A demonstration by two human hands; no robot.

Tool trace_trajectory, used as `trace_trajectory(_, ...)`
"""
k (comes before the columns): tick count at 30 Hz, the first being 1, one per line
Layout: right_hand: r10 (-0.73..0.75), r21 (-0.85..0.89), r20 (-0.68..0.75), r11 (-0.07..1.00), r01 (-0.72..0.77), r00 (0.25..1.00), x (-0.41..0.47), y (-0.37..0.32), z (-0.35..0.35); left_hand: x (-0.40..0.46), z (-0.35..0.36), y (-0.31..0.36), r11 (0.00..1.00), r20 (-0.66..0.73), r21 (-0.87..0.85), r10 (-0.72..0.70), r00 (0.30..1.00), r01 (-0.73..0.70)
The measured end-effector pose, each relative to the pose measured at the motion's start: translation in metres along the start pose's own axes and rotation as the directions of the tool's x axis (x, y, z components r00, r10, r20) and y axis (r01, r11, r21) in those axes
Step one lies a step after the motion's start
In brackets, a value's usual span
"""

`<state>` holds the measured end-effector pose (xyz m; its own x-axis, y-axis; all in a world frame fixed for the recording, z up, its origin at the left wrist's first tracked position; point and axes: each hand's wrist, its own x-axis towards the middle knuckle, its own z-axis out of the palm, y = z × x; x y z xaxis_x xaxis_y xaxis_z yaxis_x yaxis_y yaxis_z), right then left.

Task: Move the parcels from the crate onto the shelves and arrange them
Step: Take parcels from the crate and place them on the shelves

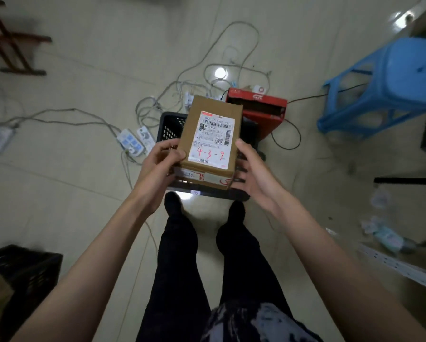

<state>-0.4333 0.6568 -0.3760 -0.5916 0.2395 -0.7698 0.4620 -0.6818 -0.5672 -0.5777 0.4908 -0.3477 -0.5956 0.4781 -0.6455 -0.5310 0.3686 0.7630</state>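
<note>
Early days I'd say: both grips, left hand [161, 160] and right hand [252, 170], clamp a parcel [208, 134] marked 4-3-9 above the crate [168, 128], more boxes below, shelf not reached yet.

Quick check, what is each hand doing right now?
Left hand: grips the left edge of the brown parcel, thumb on top.
Right hand: holds the parcel's right side, fingers curled underneath.
</note>
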Motion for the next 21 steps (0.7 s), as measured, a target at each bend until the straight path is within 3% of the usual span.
trace_trajectory(8,-0.228,0.046,-0.050,0.972,0.230,0.972,-0.099,-0.054,-0.017,-0.060,0.045,0.070,0.981,0.234,0.078,0.155,0.960,-0.177)
trace_trajectory(12,-0.352,0.051,-0.197,0.928,0.368,0.915,-0.144,-0.058,-0.028,-0.066,0.073,0.094,0.966,0.388,0.127,0.161,0.907,-0.226)
trace_trajectory(21,-0.446,0.073,-0.608,0.793,0.605,0.657,-0.222,-0.034,-0.010,-0.077,0.121,0.141,0.838,0.792,0.298,0.050,0.608,-0.457)
